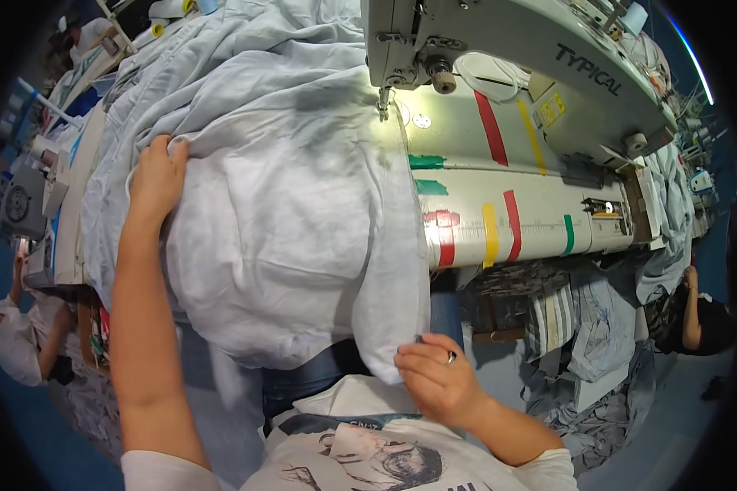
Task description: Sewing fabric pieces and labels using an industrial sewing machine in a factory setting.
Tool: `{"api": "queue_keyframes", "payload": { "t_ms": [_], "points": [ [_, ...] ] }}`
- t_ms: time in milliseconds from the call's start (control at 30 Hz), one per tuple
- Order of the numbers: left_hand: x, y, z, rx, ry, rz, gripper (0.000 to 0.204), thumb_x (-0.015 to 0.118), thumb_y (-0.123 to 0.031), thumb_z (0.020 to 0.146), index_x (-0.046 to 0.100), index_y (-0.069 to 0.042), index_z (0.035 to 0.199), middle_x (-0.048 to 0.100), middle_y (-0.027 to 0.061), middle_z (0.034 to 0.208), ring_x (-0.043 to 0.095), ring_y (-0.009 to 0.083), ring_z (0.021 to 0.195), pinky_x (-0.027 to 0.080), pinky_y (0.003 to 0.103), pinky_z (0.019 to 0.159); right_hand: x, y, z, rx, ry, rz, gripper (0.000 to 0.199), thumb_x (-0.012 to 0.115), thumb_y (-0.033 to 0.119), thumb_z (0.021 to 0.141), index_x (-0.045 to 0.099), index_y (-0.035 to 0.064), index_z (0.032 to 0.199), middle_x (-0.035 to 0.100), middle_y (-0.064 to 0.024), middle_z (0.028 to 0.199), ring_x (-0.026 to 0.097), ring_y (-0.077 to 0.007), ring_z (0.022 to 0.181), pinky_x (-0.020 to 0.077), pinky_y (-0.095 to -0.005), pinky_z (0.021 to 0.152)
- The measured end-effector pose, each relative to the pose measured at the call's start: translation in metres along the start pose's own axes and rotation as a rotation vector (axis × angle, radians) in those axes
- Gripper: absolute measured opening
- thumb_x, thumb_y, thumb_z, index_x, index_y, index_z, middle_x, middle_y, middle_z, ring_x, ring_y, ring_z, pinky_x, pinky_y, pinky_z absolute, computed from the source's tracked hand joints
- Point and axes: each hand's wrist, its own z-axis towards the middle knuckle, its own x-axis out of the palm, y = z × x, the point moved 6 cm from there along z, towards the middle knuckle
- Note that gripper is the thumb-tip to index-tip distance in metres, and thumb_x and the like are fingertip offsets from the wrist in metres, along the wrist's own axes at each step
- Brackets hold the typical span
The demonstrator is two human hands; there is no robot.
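A large pale grey-white cloth (295, 204) spreads over the left of the sewing table and hangs down over my lap. My left hand (157, 176) grips a fold of it at the far left, fingers curled into the fabric. Close to my body, my right hand (438, 376), with a ring on one finger, pinches the cloth's lower right corner. From there the right edge runs straight up to the presser foot (383, 106) of the sewing machine (508, 57). Whether the foot is pressed on the cloth I cannot tell.
Coloured tape strips (512, 225) mark the machine bed to the right. Below it hang striped and grey fabrics (602, 327). Other people sit at the far left (24, 344) and far right (696, 315). A grey device (24, 200) stands at the left.
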Motion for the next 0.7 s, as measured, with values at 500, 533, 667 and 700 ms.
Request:
{"api": "queue_keyframes", "payload": {
  "t_ms": [500, 533, 667, 700],
  "points": [
    [0.079, -0.053, 0.086, 0.162, -0.061, 0.066, 0.02, 0.062, -0.017, 0.084, 0.06, 0.002, 0.089, 0.065, 0.0247, 0.09, 0.062, 0.0447, 0.085, 0.05, 0.052, 0.076, -0.009, -0.028, 0.039, 0.102, 0.079, 0.087, 0.011, 0.069, 0.002, 0.07, 0.068, 0.0029, 0.081, 0.07, -0.0081, 0.102, 0.067, -0.0217, 0.101, 0.0441, -0.0415, 0.097],
    [0.085, -0.054, 0.095, 0.163, -0.039, 0.07, 0.021, 0.062, -0.018, 0.085, 0.06, 0.003, 0.088, 0.065, 0.026, 0.092, 0.061, 0.0455, 0.086, 0.049, 0.053, 0.077, -0.011, -0.031, 0.044, 0.097, 0.086, 0.083, 0.011, 0.069, 0.002, 0.07, 0.068, 0.0031, 0.082, 0.07, -0.0081, 0.102, 0.067, -0.0214, 0.101, 0.0438, -0.041, 0.097],
    [0.102, -0.054, 0.129, 0.198, -0.018, 0.112, 0.02, 0.059, -0.013, 0.082, 0.061, 0.003, 0.094, 0.066, 0.0262, 0.092, 0.063, 0.0445, 0.085, 0.05, 0.051, 0.078, -0.023, -0.043, 0.069, 0.058, 0.061, 0.085, 0.014, 0.067, 0.003, 0.07, 0.068, 0.0022, 0.083, 0.069, -0.0094, 0.102, 0.067, -0.0218, 0.099, 0.0441, -0.0399, 0.098],
    [0.106, -0.058, 0.135, 0.199, -0.018, 0.11, 0.02, 0.059, -0.013, 0.082, 0.061, 0.003, 0.094, 0.066, 0.0262, 0.092, 0.063, 0.0445, 0.085, 0.05, 0.051, 0.078, -0.027, -0.047, 0.075, 0.048, 0.041, 0.097, 0.015, 0.066, 0.004, 0.069, 0.068, 0.0009, 0.084, 0.068, -0.0108, 0.102, 0.067, -0.0228, 0.099, 0.0448, -0.0403, 0.099]
  ]
}}
